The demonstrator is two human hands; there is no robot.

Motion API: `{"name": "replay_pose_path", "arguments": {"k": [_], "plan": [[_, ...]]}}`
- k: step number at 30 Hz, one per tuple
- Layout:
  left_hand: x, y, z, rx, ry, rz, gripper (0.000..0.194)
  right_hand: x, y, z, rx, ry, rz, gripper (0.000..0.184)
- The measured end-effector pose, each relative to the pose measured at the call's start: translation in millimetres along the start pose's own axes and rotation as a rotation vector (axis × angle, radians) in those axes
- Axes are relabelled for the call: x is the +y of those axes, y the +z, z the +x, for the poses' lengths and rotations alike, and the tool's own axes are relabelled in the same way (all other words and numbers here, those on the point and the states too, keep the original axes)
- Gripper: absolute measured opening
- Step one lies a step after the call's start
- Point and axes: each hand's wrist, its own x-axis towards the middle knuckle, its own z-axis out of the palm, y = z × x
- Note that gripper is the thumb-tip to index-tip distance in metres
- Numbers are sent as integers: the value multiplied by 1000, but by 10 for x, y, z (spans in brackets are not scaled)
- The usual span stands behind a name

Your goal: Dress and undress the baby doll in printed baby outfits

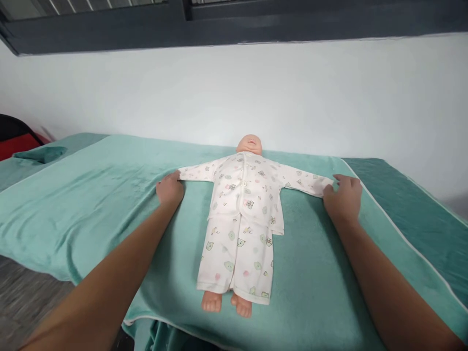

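Note:
A baby doll (249,144) lies on its back on a teal towel (109,195), dressed in a white printed shirt (244,187) and matching trousers (236,258), its bare feet pointing toward me. Both sleeves are stretched straight out sideways. My left hand (170,187) is closed at the end of the doll's left-side sleeve cuff, fingers curled on the cloth. My right hand (343,197) rests at the other sleeve cuff, fingers bent and pinching its end.
The towel covers a table that ends close to a white wall (234,97). A darker green cover (413,204) shows at the right. A folded teal cloth (40,154) and a red and black object (16,139) sit at the far left.

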Motion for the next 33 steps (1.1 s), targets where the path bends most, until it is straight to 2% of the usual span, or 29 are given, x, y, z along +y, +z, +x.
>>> {"name": "replay_pose_path", "arguments": {"k": [3, 5, 7, 9, 12, 14, 16, 17, 19, 26, 30, 33], "plan": [[12, -23, -27, -15, 5, -33, 55, -293, -69, -193, 41, -222, 161, 32], [13, -39, -46, -26, 10, -42, 57, -559, -149, -420, -13, -307, 342, 25], [8, -50, -65, -35, 10, -49, 59, -836, -251, -693, -95, -328, 523, 20], [-2, -55, -88, -40, 3, -54, 61, -1088, -355, -954, -172, -384, 607, 18], [-20, -57, -128, -38, -17, -59, 64, -1396, -462, -1215, -246, -510, 574, 22], [-33, -61, -159, -32, -26, -66, 65, -1562, -488, -1287, -296, -581, 444, 24], [-47, -72, -191, -27, -26, -80, 63, -1702, -494, -1303, -323, -629, 267, 18], [-54, -79, -207, -26, -22, -89, 62, -1760, -495, -1301, -332, -647, 189, 14], [-69, -95, -239, -23, -13, -107, 59, -1848, -502, -1295, -340, -661, 108, 18], [-139, -114, -296, -34, 14, -154, 53, -1887, -623, -1381, -423, -619, 212, 21], [-153, -108, -290, -34, 13, -171, 51, -1923, -904, -1594, -508, -559, 333, 14], [-149, -108, -282, -30, 7, -179, 50, -2016, -1173, -1838, -653, -518, 359, 11]]}}
